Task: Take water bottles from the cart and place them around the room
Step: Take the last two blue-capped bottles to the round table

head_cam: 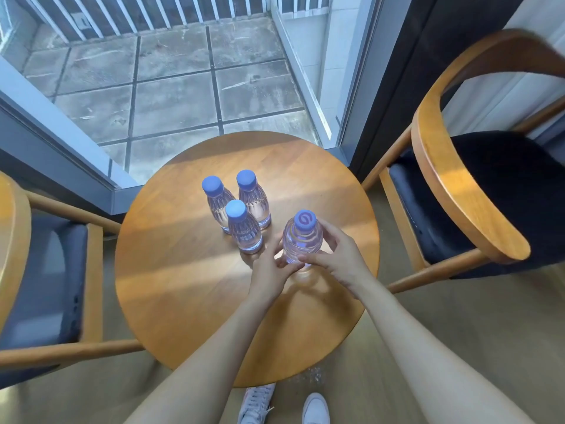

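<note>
Looking down from the head view, both hands meet on one bottle (302, 238) standing on the round table (183, 270). The left hand (272, 267) curls its fingers against the bottle's lower left side, and the right hand (333, 255) wraps round its right side, so the bottle is gripped from both flanks near its base. That two-sided hold probably serves to steady it upright while it is set down or nudged into place, since a tall, narrow bottle tips easily.

The bottle's long axis is vertical: its blue cap (304, 220) points straight up toward the camera and its base appears to rest on the table, though the fingers hide the contact. It stands just to the right of a group of three bottles (244, 228), also upright with caps up, packed close together near the table's middle. The held one is near them but apart.

A chair (458, 191) sits to the right of the table and another chair (55, 270) to the left. No cart is in view.
</note>
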